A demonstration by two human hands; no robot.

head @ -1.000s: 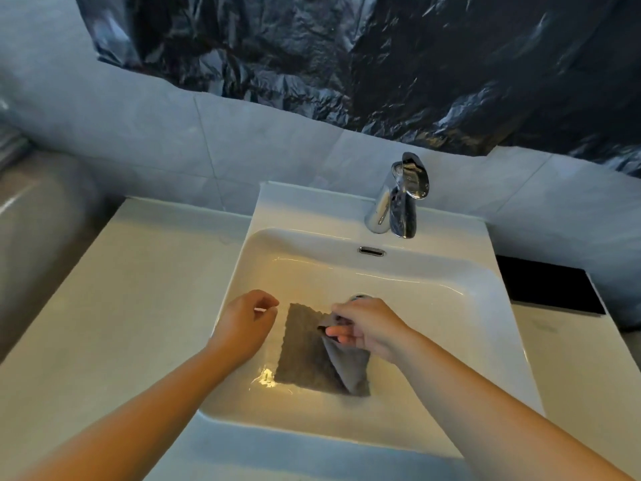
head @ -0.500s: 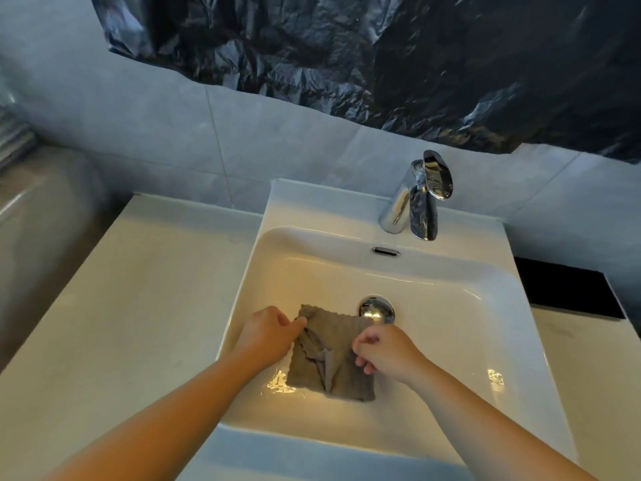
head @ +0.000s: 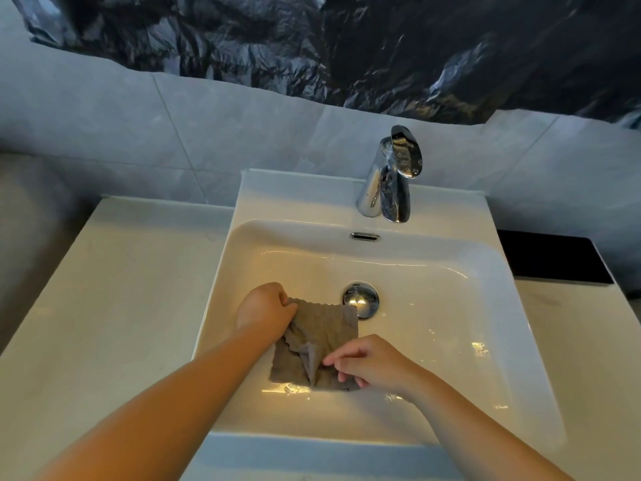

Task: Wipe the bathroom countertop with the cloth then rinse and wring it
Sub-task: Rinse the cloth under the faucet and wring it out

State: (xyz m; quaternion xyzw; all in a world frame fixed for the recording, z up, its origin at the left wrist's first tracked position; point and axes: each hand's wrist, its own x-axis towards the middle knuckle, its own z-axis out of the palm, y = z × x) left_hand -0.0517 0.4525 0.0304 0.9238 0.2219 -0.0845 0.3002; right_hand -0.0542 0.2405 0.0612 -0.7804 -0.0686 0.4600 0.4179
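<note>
A wet grey-brown cloth (head: 321, 333) lies rumpled in the white sink basin (head: 451, 307), just left of the chrome drain plug (head: 360, 300). My left hand (head: 265, 305) is closed on the cloth's upper left corner. Over the lower right part my right hand (head: 367, 362) pinches a raised fold of the cloth between fingertips and thumb. The white countertop (head: 114, 307) spreads out to the left of the basin. No water runs from the chrome faucet (head: 390, 178) behind the basin.
A tiled wall stands behind the sink, with crumpled black plastic sheeting (head: 347, 46) hung over it. A black rectangular object (head: 551, 256) sits on the counter at the right. Droplets glisten on the basin floor.
My left hand went from hovering beside the cloth to gripping its upper left corner. My right hand moved from the cloth's top down to its lower right, bunching it.
</note>
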